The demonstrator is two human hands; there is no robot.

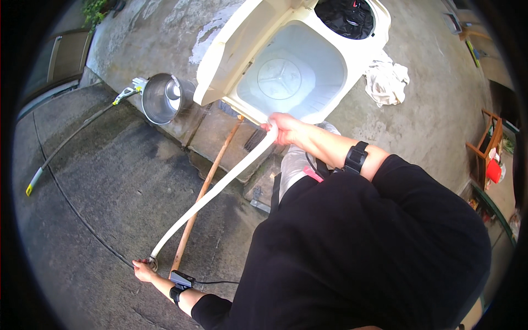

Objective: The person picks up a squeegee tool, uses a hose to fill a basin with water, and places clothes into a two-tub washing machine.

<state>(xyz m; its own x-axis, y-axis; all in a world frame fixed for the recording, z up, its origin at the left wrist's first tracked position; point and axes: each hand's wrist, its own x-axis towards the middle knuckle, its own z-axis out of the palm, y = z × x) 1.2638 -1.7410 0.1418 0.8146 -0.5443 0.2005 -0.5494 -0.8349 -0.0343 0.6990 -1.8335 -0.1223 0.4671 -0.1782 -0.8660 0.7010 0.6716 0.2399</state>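
Sunlit outdoor concrete floor (110,181)

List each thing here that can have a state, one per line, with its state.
washing machine lid: raised open
wash tub: no clothes inside
spin tub: holds dark clothes
white hose: stretched from tub rim to ground
right hand: gripping hose's upper end
left hand: at hose's lower end
steel pot: tipped sideways

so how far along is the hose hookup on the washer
Done: washer lid is open and the tub looks empty. In hand: right hand holds the white hose at the tub rim, left hand at its floor end. Left: no water visibly flowing yet.
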